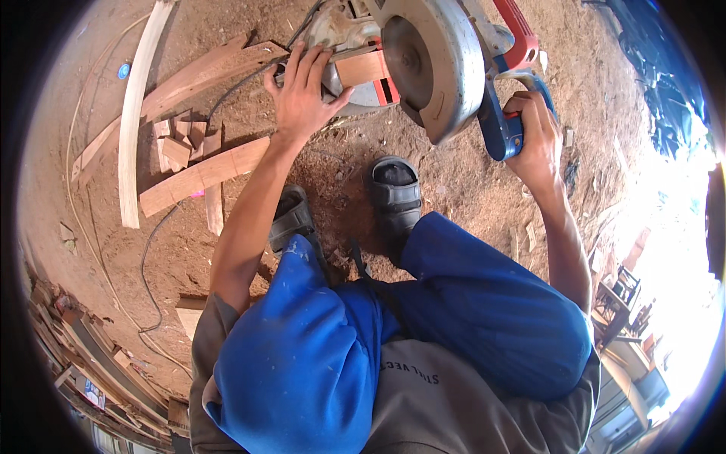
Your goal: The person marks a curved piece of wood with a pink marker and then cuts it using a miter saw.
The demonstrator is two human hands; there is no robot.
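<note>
A miter saw (435, 72) stands on the ground ahead of me, its round blade guard tilted over the base. On its base, beside the red insert, lies a short wooden piece (361, 69). My left hand (306, 91) is at the left end of this wood and the grey metal base, fingers curved over the far side and thumb on the near side. Part of what it grips is hidden under the palm. My right hand (534, 136) is wrapped round the saw's blue handle (501, 125), near its red trigger. Above that curves a red carrying handle (520, 34).
Left of the saw lie a long pale board (141, 98), a curved plank (204, 178) and a pile of offcuts (181, 142). A dark cable (159, 303) winds over the sandy ground. Stacked timber (98, 356) fills the lower left. Blue sheeting (665, 68) lies far right.
</note>
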